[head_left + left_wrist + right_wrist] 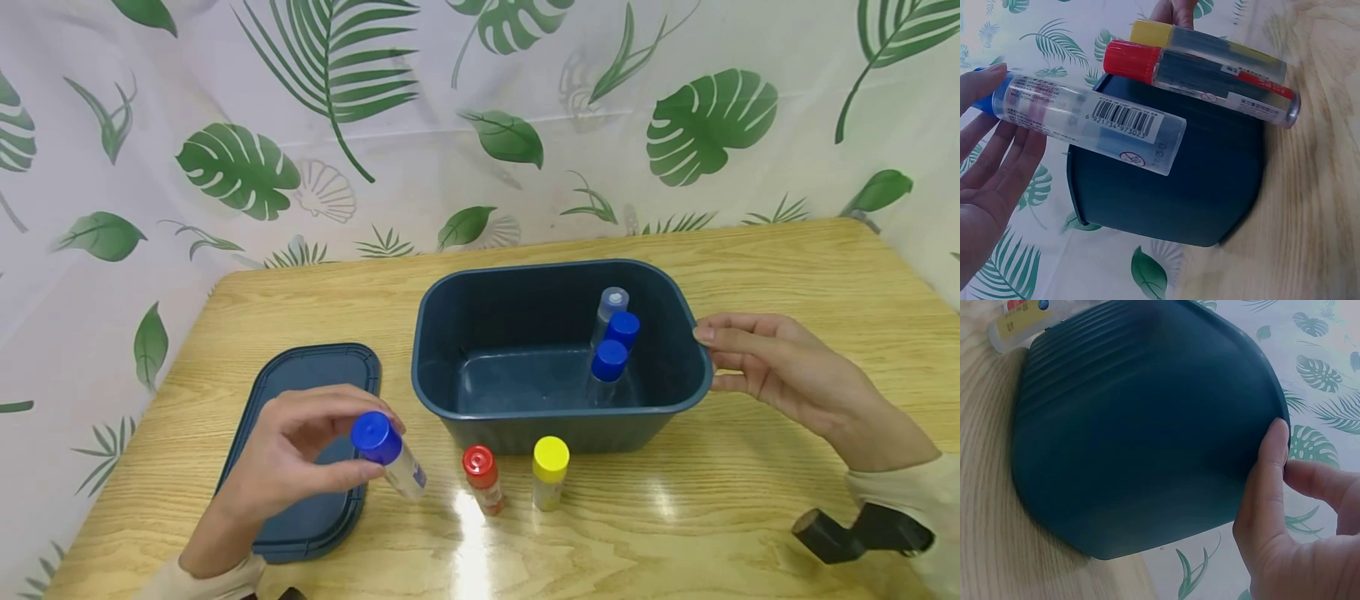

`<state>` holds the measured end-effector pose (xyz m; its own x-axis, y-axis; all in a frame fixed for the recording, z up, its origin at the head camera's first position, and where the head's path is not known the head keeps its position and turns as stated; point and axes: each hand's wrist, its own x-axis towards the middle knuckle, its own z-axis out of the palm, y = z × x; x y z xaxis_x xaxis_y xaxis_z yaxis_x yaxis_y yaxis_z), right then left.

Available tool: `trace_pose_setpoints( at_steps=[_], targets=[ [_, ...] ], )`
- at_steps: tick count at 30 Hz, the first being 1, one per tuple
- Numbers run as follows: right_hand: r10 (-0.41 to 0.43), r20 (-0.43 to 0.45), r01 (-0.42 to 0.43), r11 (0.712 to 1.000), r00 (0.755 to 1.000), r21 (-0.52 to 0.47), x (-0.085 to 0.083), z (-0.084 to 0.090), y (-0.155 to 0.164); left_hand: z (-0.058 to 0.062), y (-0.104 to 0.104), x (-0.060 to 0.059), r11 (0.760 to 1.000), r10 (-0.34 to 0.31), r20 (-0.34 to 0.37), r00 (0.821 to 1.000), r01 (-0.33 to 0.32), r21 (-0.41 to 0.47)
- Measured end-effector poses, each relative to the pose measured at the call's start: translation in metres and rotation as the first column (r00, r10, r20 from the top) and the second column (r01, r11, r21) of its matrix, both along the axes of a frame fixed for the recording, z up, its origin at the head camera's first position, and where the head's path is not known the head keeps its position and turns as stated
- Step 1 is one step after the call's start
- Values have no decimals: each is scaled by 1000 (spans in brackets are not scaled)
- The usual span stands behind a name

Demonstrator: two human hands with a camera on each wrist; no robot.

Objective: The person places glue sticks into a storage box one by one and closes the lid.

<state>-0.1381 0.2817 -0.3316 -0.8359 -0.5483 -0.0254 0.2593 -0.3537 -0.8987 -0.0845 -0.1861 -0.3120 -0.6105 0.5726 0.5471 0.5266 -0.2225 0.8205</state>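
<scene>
My left hand [300,454] pinches a clear tube with a blue cap [390,454] by its cap end, lifted just above the table beside the bin lid. The same blue-capped tube [1085,119] fills the left wrist view, held at my fingertips [985,81]. A dark blue bin [558,354] stands mid-table with three tubes [611,346] upright inside, two blue-capped. My right hand [757,358] rests on the bin's right rim, thumb [1266,481] against the bin wall [1141,437]. A red-capped tube [483,477] and a yellow-capped tube [549,471] stand in front of the bin.
The bin's dark blue lid [307,492] lies flat on the wooden table [675,533] at the left, partly under my left hand. A black object [862,533] sits near my right sleeve. A leaf-print curtain [480,125] hangs behind the table.
</scene>
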Motion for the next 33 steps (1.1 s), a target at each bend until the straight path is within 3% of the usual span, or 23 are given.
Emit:
trace_pose_setpoints(
  at_steps=[8, 13, 21, 33],
  targets=[
    [-1, -1, 1, 1000, 1000, 5, 0, 0, 0, 11, 2, 1, 999, 26, -1, 1000, -26, -29],
    [8, -6, -8, 1000, 1000, -3, 0, 0, 0, 13, 4, 2, 1000, 21, -7, 1000, -21, 3],
    [17, -10, -17, 1000, 1000, -17, 0, -1, 0, 18, 12, 1, 998, -10, -41, 999, 13, 56],
    [20, -11, -20, 1000, 1000, -19, 0, -2, 0, 28, 19, -1, 997, -44, -77, 996, 49, 64]
  ],
)
